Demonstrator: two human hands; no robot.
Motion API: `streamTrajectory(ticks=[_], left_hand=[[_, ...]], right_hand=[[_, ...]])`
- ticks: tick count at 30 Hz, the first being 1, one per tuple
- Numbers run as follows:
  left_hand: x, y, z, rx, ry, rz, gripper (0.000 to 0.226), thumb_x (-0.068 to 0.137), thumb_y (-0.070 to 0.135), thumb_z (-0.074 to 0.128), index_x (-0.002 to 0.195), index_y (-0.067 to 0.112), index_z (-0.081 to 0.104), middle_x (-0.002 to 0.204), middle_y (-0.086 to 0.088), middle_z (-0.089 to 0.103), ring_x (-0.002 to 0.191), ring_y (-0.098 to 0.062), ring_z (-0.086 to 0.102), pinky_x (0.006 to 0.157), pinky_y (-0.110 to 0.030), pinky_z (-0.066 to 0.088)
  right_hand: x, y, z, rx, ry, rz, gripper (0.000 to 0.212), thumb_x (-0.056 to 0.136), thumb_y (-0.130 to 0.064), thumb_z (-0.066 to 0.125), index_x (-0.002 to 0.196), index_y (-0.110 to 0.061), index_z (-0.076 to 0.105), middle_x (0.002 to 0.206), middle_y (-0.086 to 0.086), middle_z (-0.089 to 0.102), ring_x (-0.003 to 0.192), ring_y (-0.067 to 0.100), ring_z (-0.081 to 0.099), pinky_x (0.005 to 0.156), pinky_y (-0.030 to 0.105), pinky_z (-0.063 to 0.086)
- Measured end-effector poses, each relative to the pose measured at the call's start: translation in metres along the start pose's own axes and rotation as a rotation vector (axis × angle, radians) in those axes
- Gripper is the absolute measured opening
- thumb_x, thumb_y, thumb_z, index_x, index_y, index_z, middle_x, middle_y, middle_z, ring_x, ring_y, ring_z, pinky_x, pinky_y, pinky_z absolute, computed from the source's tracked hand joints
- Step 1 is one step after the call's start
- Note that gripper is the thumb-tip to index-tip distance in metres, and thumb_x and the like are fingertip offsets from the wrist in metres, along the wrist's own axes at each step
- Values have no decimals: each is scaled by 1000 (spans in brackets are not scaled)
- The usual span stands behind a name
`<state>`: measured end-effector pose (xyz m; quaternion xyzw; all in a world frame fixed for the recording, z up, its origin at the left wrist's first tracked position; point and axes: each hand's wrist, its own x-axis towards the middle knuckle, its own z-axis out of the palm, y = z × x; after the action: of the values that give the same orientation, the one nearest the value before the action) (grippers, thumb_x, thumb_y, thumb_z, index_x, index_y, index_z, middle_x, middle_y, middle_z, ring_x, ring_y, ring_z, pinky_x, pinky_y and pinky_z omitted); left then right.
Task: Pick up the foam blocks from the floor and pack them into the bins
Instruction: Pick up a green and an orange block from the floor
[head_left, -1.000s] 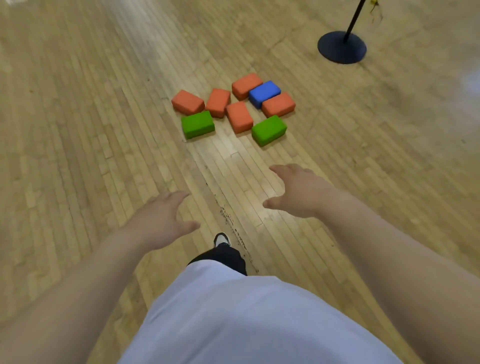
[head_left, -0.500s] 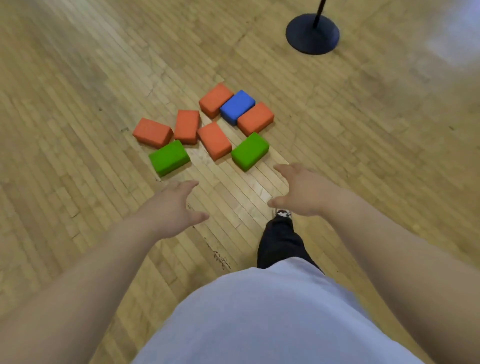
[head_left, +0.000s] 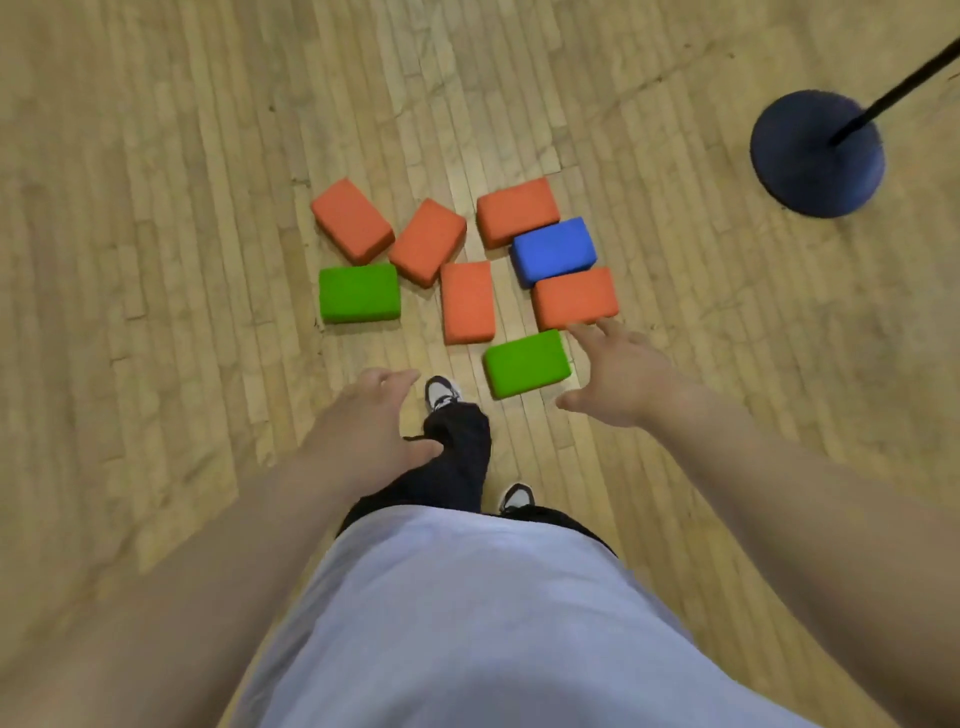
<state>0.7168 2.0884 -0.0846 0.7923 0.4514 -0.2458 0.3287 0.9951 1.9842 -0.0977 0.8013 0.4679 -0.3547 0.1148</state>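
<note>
Left hand loose; right hand splayed by nearer green block (empty)

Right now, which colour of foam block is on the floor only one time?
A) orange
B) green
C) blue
C: a single blue block lies on the floor, while the orange and green colours each appear more than once.
</note>
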Motion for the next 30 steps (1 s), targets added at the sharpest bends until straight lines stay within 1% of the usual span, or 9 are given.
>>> streamTrajectory(ticks=[2, 5, 9, 12, 16, 21, 23, 27, 30], left_hand=[[44, 16, -8, 15, -16, -20, 100, 81, 64, 72, 160, 35, 17, 164, -1, 20, 149, -27, 27, 114, -48, 38], [119, 43, -22, 79, -41, 48, 104, 80, 67, 71, 160, 34, 13, 165, -5, 16, 149, -31, 27, 113, -49, 39], [237, 77, -34, 122, -92, 93, 106, 80, 66, 72, 160, 30, 13, 164, -8, 19, 147, -33, 30, 113, -46, 38], [314, 95, -11, 105, -131, 91, 107, 77, 65, 76, 160, 29, 17, 159, -7, 27, 144, -32, 33, 111, -44, 38], [429, 107, 71, 75, -189, 79, 107, 75, 65, 76, 158, 34, 16, 152, -5, 32, 137, -31, 38, 109, -47, 42], [585, 92, 236, 73, -211, -28, 117, 75, 67, 76, 161, 35, 4, 160, -7, 25, 145, -30, 29, 115, -46, 35], [638, 78, 296, 128, -212, -61, 119, 72, 70, 77, 161, 34, 7, 158, -9, 30, 144, -32, 33, 113, -48, 37], [705, 43, 368, 178, -261, -84, 110, 64, 81, 73, 154, 40, 24, 146, -2, 45, 135, -31, 42, 106, -52, 41], [711, 28, 391, 196, -289, -14, 111, 61, 93, 61, 152, 47, 16, 139, 0, 50, 128, -31, 46, 100, -51, 45]], right_hand=[[45, 17, -18, -55, 26, 25, 101, 82, -60, 69, 161, -32, 12, 167, 11, 17, 148, 39, 26, 114, 54, 35], [105, 46, -30, -92, 34, 93, 102, 83, -59, 69, 162, -31, 9, 168, 13, 12, 151, 39, 20, 118, 53, 30], [210, 89, -40, -81, -36, 132, 104, 83, -58, 70, 162, -31, 7, 169, 12, 11, 152, 37, 19, 117, 53, 29], [289, 123, -28, -142, -123, 107, 107, 82, -59, 71, 162, -33, 4, 169, 11, 9, 152, 36, 18, 117, 52, 30], [419, 176, 27, -242, -193, 3, 110, 79, -62, 71, 161, -35, 2, 167, 13, 11, 151, 37, 19, 116, 50, 32], [598, 251, 133, -424, -242, -160, 116, 71, -68, 74, 158, -43, 2, 160, 11, 19, 147, 36, 21, 116, 51, 29], [653, 275, 170, -490, -208, -209, 119, 64, -72, 74, 156, -48, 2, 159, 11, 16, 148, 37, 18, 118, 54, 24], [708, 317, 214, -512, -51, -321, 126, 47, -81, 75, 150, -52, 9, 154, 13, 19, 145, 37, 23, 114, 59, 21], [713, 326, 228, -522, -56, -328, 136, 46, -82, 78, 153, -51, -1, 156, 17, 21, 144, 38, 25, 112, 59, 22]])
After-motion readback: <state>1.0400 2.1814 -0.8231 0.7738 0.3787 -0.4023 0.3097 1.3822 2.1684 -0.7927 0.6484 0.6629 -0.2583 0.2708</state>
